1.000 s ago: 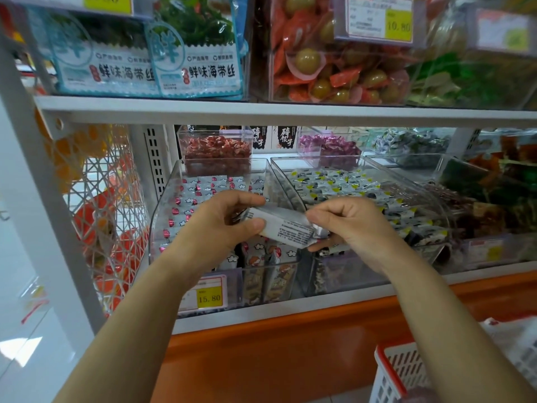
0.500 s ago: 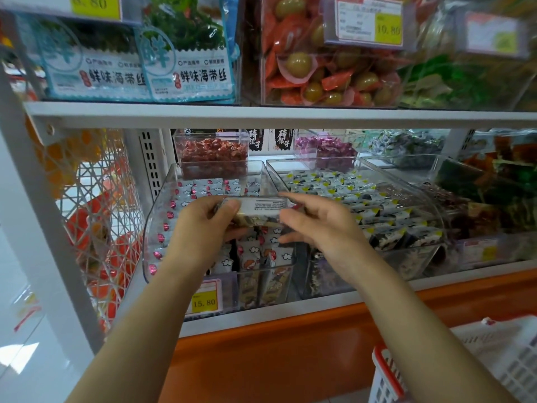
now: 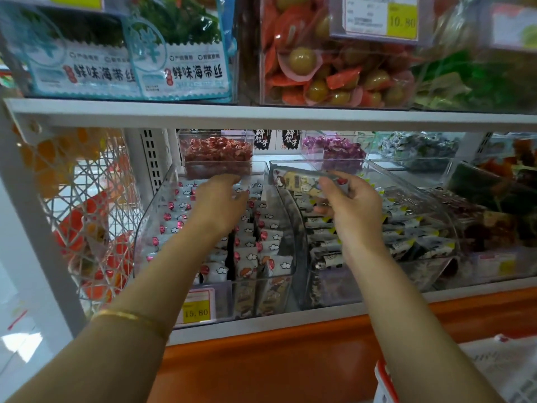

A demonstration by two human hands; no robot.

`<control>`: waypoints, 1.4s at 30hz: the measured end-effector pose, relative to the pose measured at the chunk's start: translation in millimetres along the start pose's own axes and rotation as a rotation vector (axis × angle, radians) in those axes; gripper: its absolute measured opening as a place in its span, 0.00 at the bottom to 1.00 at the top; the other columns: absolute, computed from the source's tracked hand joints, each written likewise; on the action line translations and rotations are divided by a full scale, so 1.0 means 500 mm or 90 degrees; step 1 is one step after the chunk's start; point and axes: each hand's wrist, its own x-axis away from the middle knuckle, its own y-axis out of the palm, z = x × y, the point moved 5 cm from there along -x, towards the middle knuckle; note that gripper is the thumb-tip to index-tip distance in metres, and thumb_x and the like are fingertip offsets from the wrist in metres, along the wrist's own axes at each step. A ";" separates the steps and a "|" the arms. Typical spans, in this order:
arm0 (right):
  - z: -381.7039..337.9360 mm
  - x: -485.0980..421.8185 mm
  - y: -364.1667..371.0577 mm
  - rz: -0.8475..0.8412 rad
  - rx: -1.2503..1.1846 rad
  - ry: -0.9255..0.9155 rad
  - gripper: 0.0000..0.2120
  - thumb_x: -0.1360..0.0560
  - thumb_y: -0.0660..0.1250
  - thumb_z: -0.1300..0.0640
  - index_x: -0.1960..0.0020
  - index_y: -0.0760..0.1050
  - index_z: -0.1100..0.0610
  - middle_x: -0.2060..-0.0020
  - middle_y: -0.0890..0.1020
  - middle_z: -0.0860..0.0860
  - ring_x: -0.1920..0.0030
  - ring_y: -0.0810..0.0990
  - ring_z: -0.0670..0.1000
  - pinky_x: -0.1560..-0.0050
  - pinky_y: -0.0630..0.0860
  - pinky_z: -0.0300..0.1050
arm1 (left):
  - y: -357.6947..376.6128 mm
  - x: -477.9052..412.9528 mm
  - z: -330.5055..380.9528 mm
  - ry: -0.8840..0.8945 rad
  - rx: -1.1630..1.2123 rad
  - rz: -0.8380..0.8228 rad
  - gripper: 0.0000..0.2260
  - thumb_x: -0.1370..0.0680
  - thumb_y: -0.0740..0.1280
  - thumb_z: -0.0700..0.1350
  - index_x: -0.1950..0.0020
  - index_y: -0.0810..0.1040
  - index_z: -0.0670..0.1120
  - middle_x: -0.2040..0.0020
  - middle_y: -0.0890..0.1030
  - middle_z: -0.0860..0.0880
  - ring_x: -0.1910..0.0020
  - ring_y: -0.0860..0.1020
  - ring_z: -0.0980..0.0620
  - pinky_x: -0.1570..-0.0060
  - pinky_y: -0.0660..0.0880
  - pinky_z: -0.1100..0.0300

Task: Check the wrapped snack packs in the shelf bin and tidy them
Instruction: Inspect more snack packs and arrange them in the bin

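White shelf (image 3: 319, 319) carries a clear bin (image 3: 149, 228) at its left end, filled with rows of white snack packs (image 3: 247, 245). The left hand (image 3: 218, 202) reaches to the far end of that bin, fingers bent down among the packs; I cannot tell whether it grips one. The right hand (image 3: 351, 213) pinches a single pack (image 3: 302, 180) by one end, raised over the wall shared with the neighbouring bin (image 3: 436, 205). Done well, the pack probably goes in face-up, lined with its row, slid into a gap without knocking the others.
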 end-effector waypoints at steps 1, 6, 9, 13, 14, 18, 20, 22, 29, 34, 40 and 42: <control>0.003 -0.004 0.000 0.004 -0.002 0.004 0.10 0.24 0.66 0.58 0.43 0.75 0.59 0.53 0.80 0.52 0.67 0.81 0.45 0.61 0.81 0.43 | 0.013 -0.020 0.002 0.013 -0.049 -0.033 0.18 0.20 0.60 0.44 0.31 0.70 0.40 0.32 0.71 0.41 0.34 0.69 0.42 0.35 0.66 0.52; 0.011 -0.024 0.005 0.013 -0.027 0.018 0.04 0.24 0.66 0.58 0.49 0.76 0.55 0.56 0.80 0.50 0.64 0.81 0.48 0.63 0.81 0.41 | 0.087 -0.090 -0.019 0.030 -0.215 -0.205 0.14 0.18 0.51 0.49 0.48 0.73 0.44 0.34 0.71 0.38 0.32 0.65 0.39 0.33 0.60 0.39; 0.018 -0.029 0.010 0.011 -0.049 0.040 0.01 0.24 0.67 0.59 0.53 0.76 0.54 0.60 0.78 0.47 0.66 0.80 0.45 0.62 0.81 0.42 | 0.125 -0.113 -0.044 0.043 -0.273 -0.268 0.23 0.18 0.44 0.54 0.28 0.64 0.47 0.23 0.56 0.44 0.24 0.47 0.46 0.30 0.44 0.39; 0.024 -0.031 0.018 0.006 -0.061 0.043 0.04 0.24 0.67 0.59 0.56 0.74 0.52 0.58 0.77 0.47 0.63 0.80 0.46 0.63 0.82 0.41 | 0.147 -0.128 -0.070 0.049 -0.355 -0.326 0.26 0.20 0.39 0.56 0.26 0.60 0.49 0.22 0.51 0.47 0.24 0.44 0.49 0.29 0.40 0.40; 0.025 -0.032 0.018 0.009 -0.062 0.043 0.03 0.25 0.67 0.60 0.54 0.74 0.53 0.58 0.77 0.47 0.64 0.80 0.45 0.63 0.81 0.40 | 0.147 -0.128 -0.070 0.048 -0.367 -0.332 0.27 0.20 0.39 0.56 0.27 0.62 0.49 0.23 0.52 0.47 0.24 0.44 0.49 0.30 0.40 0.40; 0.029 -0.030 0.027 0.027 -0.050 0.039 0.08 0.25 0.68 0.60 0.47 0.73 0.59 0.56 0.78 0.50 0.66 0.81 0.46 0.65 0.80 0.39 | 0.141 -0.111 -0.057 0.072 -0.354 -0.310 0.25 0.20 0.41 0.54 0.32 0.69 0.47 0.24 0.58 0.47 0.24 0.48 0.50 0.31 0.41 0.38; 0.023 -0.030 0.039 0.025 -0.002 -0.001 0.09 0.25 0.68 0.59 0.47 0.72 0.58 0.55 0.78 0.50 0.66 0.81 0.45 0.62 0.81 0.44 | 0.134 -0.097 -0.051 0.079 -0.322 -0.301 0.24 0.19 0.42 0.53 0.32 0.69 0.48 0.24 0.60 0.49 0.24 0.49 0.51 0.31 0.39 0.39; 0.011 -0.042 0.058 0.007 0.077 -0.072 0.10 0.26 0.69 0.58 0.47 0.71 0.57 0.54 0.77 0.50 0.58 0.80 0.50 0.54 0.79 0.44 | 0.130 -0.081 -0.048 0.087 -0.301 -0.294 0.22 0.19 0.43 0.52 0.30 0.68 0.51 0.24 0.59 0.51 0.24 0.49 0.51 0.31 0.39 0.39; 0.004 -0.127 0.189 -0.233 0.519 -0.321 0.13 0.26 0.69 0.56 0.44 0.74 0.61 0.51 0.80 0.57 0.51 0.77 0.54 0.59 0.68 0.42 | 0.126 -0.059 -0.038 0.098 -0.298 -0.278 0.21 0.20 0.44 0.52 0.33 0.70 0.52 0.27 0.65 0.50 0.26 0.56 0.51 0.31 0.41 0.38; 0.034 -0.172 0.255 -0.409 0.750 -0.345 0.15 0.29 0.71 0.52 0.45 0.76 0.57 0.48 0.78 0.58 0.48 0.75 0.57 0.57 0.65 0.43 | 0.116 -0.047 -0.032 0.106 -0.277 -0.269 0.21 0.19 0.46 0.53 0.29 0.66 0.51 0.25 0.62 0.50 0.25 0.53 0.51 0.31 0.42 0.39; 0.070 -0.196 0.302 -0.623 0.855 -0.255 0.05 0.25 0.67 0.58 0.52 0.80 0.52 0.62 0.76 0.47 0.57 0.73 0.51 0.56 0.68 0.43 | 0.107 -0.032 -0.052 0.082 -0.291 -0.234 0.25 0.20 0.46 0.54 0.24 0.53 0.49 0.23 0.53 0.49 0.24 0.46 0.51 0.30 0.41 0.39; 0.080 -0.196 0.309 -0.661 0.917 -0.245 0.14 0.24 0.62 0.63 0.44 0.80 0.51 0.57 0.76 0.48 0.56 0.72 0.50 0.58 0.68 0.42 | 0.106 -0.033 -0.057 0.072 -0.289 -0.239 0.24 0.20 0.46 0.54 0.24 0.54 0.49 0.23 0.53 0.49 0.24 0.46 0.51 0.30 0.41 0.39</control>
